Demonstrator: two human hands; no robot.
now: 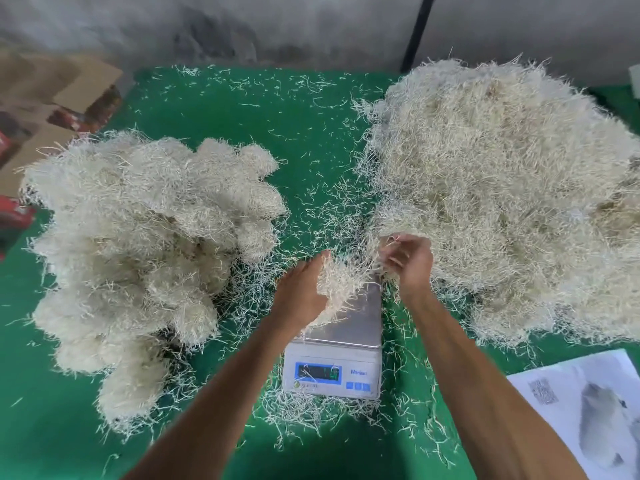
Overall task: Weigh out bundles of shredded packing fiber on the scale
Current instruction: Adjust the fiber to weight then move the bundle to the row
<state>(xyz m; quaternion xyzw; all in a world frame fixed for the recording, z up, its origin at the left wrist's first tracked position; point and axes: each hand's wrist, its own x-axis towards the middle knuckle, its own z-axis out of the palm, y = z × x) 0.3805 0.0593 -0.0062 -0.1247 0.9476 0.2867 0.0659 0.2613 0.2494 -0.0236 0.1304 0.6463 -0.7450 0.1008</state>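
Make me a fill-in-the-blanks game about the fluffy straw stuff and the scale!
1. The scale stands on a ____ table cover.
2. The big loose fiber heap lies on the person's ____ side.
3. The left hand holds a fiber clump above the scale's ____ platform.
4. The right hand pinches ____.

Missing words: green; right; metal; fiber

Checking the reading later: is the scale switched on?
On. The scale has a lit blue display; its digits are too blurred to read.
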